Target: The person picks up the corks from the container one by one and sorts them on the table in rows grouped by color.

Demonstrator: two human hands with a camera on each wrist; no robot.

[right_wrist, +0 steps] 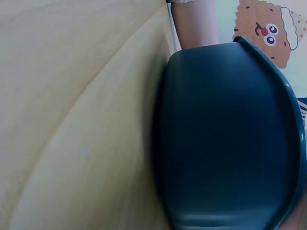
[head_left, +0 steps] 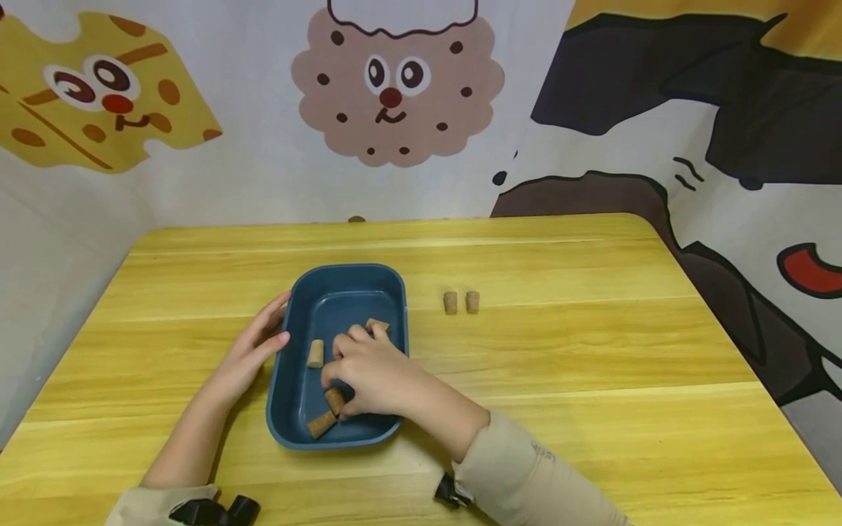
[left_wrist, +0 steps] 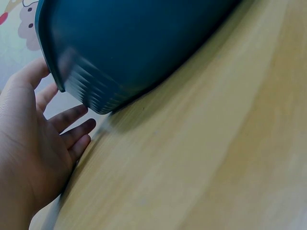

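A dark blue plastic tray [head_left: 283, 380] stands on the table with several cork stoppers in it. At its left side my left hand [head_left: 253, 354] has its fingers spread, fingertips against the rim and outer wall. Over the inside reaches my right hand [head_left: 371, 372], its index finger and thumb pinching the ends of a brown cork [head_left: 335, 400]. Another brown cork [head_left: 321, 424] lies against that one, while a paler cork [head_left: 316, 353] is left of the fingers. Beyond the knuckles, a further cork [head_left: 377, 325] is partly covered by the hand.
Two corks stand upright side by side on the table, a left one [head_left: 450, 302] and a right one [head_left: 472, 302], right of the tray. Behind the wooden tabletop [head_left: 592, 351] hangs a cloth [head_left: 250, 190] printed with cartoon food.
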